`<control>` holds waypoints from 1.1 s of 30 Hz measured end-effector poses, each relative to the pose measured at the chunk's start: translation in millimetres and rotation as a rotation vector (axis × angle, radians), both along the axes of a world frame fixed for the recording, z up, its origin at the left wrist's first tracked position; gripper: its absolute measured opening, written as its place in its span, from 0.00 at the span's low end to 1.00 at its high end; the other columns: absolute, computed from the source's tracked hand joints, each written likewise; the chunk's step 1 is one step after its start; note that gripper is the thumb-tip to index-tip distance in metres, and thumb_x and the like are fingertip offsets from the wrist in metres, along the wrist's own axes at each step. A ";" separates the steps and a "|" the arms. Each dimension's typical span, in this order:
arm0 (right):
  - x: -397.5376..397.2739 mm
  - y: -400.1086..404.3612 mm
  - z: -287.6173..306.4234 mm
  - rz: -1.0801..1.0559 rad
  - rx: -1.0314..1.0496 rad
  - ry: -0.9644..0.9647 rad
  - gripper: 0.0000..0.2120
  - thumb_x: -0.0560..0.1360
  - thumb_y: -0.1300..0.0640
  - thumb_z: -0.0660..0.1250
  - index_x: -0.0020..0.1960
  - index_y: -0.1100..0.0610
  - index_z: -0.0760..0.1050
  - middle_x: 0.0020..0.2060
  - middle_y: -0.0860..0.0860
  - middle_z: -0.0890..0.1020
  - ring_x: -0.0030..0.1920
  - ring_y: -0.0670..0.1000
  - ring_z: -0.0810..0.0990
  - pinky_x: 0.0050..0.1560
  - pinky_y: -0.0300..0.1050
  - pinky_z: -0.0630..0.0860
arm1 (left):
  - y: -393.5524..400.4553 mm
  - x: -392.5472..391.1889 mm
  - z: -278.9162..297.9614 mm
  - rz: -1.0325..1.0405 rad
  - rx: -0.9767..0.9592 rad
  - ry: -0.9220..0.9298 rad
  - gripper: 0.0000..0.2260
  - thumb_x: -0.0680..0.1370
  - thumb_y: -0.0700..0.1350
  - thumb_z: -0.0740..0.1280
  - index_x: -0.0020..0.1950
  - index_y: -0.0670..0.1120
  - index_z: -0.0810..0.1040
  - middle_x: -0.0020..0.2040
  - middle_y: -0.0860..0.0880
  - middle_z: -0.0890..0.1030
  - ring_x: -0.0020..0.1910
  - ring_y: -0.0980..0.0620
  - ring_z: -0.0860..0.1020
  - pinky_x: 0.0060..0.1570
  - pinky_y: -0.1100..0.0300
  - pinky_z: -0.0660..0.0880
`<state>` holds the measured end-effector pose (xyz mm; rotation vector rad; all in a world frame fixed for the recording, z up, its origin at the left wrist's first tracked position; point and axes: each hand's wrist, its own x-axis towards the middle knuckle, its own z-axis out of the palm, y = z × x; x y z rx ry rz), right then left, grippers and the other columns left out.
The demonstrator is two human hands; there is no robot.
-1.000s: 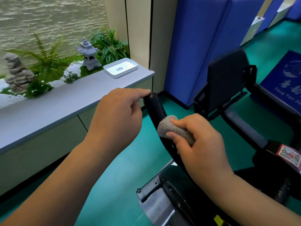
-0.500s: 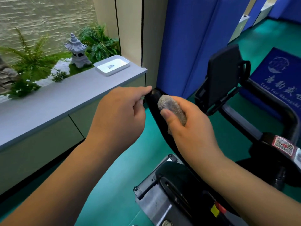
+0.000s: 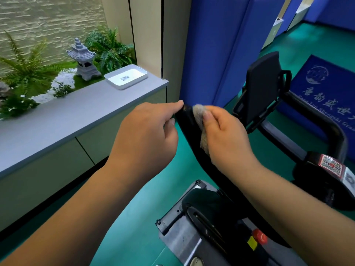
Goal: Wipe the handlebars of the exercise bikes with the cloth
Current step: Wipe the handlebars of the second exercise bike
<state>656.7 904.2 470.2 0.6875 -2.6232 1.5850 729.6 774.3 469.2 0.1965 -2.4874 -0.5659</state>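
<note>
Partly hidden, cloth (image 3: 199,116) wraps handlebar (image 3: 189,129) under right hand (image 3: 228,139).

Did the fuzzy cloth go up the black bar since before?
Yes. The cloth in the right hand slid up the black handlebar toward its tip, where the left hand pinches; earlier it sat lower on the bar.

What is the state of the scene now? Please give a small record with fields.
left hand: fingertips at the top end of the handlebar
right hand: presses the cloth against the handlebar
cloth: grey, near the bar's top end
handlebar: black, tilted
ledge: grey, bears a white tray
floor: green
</note>
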 end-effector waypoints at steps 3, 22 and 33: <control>-9.4 -13.0 9.1 0.044 -0.040 0.011 0.11 0.82 0.56 0.58 0.56 0.52 0.79 0.43 0.40 0.80 0.44 0.41 0.77 0.46 0.28 0.70 | -1.1 0.0 0.0 -0.017 -0.012 0.002 0.18 0.73 0.39 0.63 0.62 0.46 0.79 0.53 0.50 0.83 0.51 0.47 0.78 0.49 0.65 0.66; 34.9 27.8 -37.9 0.048 0.237 0.647 0.04 0.72 0.61 0.71 0.43 0.62 0.79 0.40 0.54 0.70 0.39 0.56 0.71 0.36 0.54 0.73 | -21.0 0.5 5.0 -0.107 0.043 -0.070 0.25 0.74 0.34 0.56 0.66 0.51 0.76 0.57 0.45 0.81 0.57 0.46 0.75 0.49 0.74 0.58; 31.6 5.4 -37.8 -0.028 0.289 0.671 0.07 0.70 0.62 0.73 0.44 0.62 0.76 0.42 0.56 0.70 0.41 0.59 0.71 0.36 0.57 0.74 | -25.1 -3.1 4.2 -0.119 0.091 -0.096 0.26 0.75 0.35 0.57 0.68 0.58 0.73 0.63 0.47 0.78 0.60 0.49 0.73 0.54 0.67 0.64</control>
